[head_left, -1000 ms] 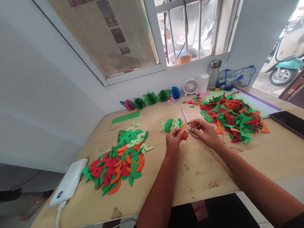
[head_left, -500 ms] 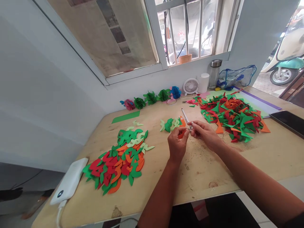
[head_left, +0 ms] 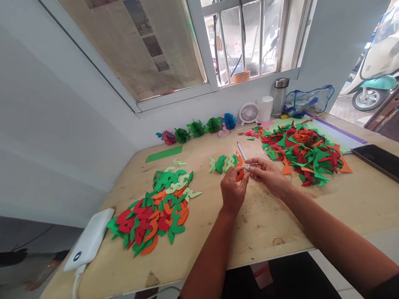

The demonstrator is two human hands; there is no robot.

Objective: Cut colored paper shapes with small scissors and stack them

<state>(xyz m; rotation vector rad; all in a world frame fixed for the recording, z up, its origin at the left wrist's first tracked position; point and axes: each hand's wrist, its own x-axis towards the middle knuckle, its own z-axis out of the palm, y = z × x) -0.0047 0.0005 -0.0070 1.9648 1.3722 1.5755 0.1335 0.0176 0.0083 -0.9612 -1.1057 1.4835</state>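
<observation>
My left hand and my right hand meet above the table, fingertips closed in a pinch around a small greyish object too tiny to name. Just beyond them lies a white pen, pointing away from me. An orange paper cutout rests partly hidden behind my left fingers. Beside it are a dark green cutout and pale green cutouts.
A pile of red, green and orange cutouts covers the left; paper scraps are heaped right, near a phone. Folded paper figures, a small fan and a bottle line the wall. A power bank sits front left.
My right fingers have shifted slightly over the small object, with the index finger now stretched further across. Both hands stay in the same place; the view has moved a little.
</observation>
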